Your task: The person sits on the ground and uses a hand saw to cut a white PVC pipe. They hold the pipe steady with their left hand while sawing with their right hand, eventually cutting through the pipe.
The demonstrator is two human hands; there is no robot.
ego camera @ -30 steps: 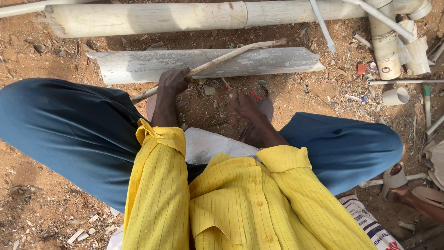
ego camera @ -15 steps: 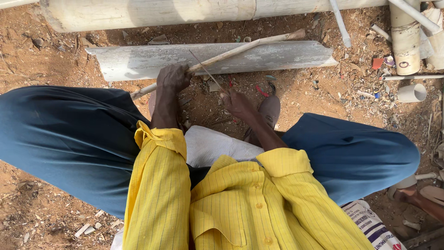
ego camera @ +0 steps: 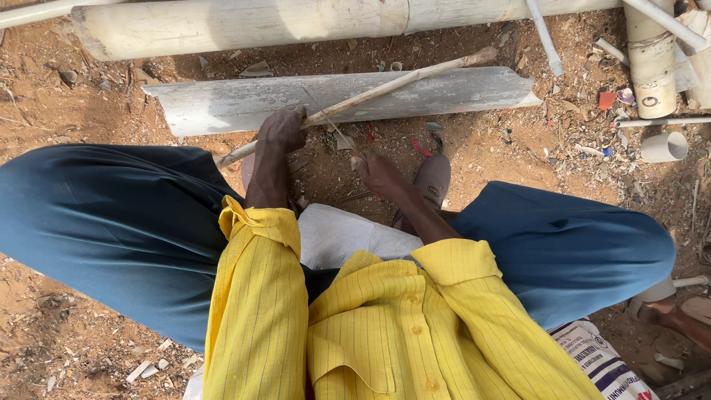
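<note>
I sit on the ground with my knees spread, in blue trousers and a yellow shirt. My left hand [ego camera: 281, 132] is closed around a long pale stick [ego camera: 404, 80] that slants up to the right across a grey half-pipe piece [ego camera: 222, 104]. My right hand [ego camera: 379, 172] is closed on a thin blade or sliver [ego camera: 329, 121] that runs up toward the stick near my left hand. Its exact kind is too small to tell.
A thick pale pipe [ego camera: 244, 22] lies across the top. Upright pipe offcuts [ego camera: 652, 67] and a short pipe ring [ego camera: 664, 147] stand at right. My shoe [ego camera: 433, 178] rests on red dirt strewn with shavings and chips. A printed sack [ego camera: 600, 359] lies at the lower right.
The stick has shifted slightly under my left hand's grip. My right hand has moved a little up and left, nearer the stick. The view has drifted slightly.
</note>
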